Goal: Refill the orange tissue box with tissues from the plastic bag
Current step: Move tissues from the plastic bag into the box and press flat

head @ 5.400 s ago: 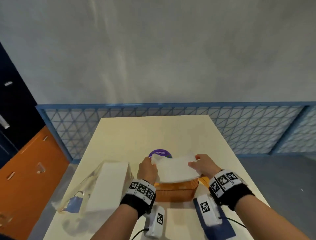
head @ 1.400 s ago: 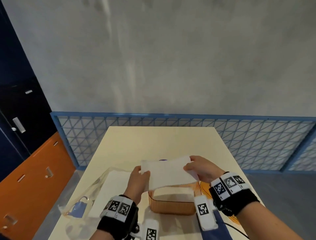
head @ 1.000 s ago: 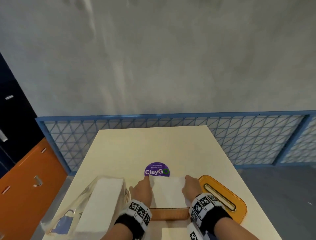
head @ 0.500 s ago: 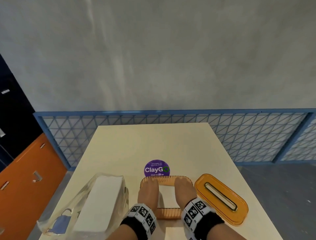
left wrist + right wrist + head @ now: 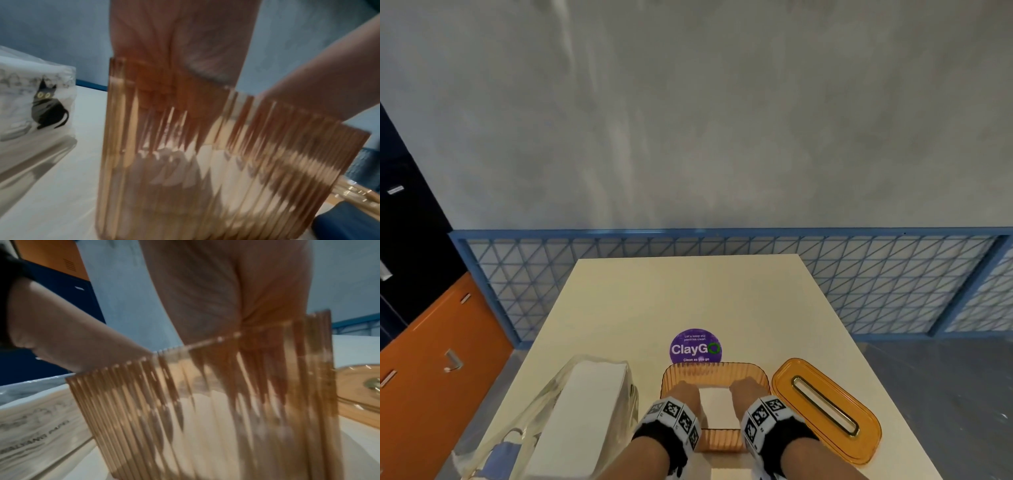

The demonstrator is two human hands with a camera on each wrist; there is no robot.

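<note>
The orange ribbed tissue box (image 5: 714, 371) stands open near the table's front edge. Both of my hands reach down into it. My left hand (image 5: 685, 394) and my right hand (image 5: 748, 390) lie over the two ends of a white tissue stack (image 5: 717, 406), and a strip of it shows between them. Through the box wall (image 5: 267, 162) the left wrist view shows the fingers (image 5: 164, 105) running straight down onto the tissues. The right wrist view shows the same for my right hand (image 5: 236, 305). The plastic bag (image 5: 582, 421) with more tissues lies left of the box.
The orange lid (image 5: 825, 411) with its slot lies flat just right of the box. A purple round sticker (image 5: 695, 347) sits on the cream table (image 5: 688, 291) behind the box. A blue mesh railing (image 5: 722, 274) runs past the far edge.
Both hands lowered the tissue stack from above the box down into it, and they have sunk deeper inside over the last half second.
</note>
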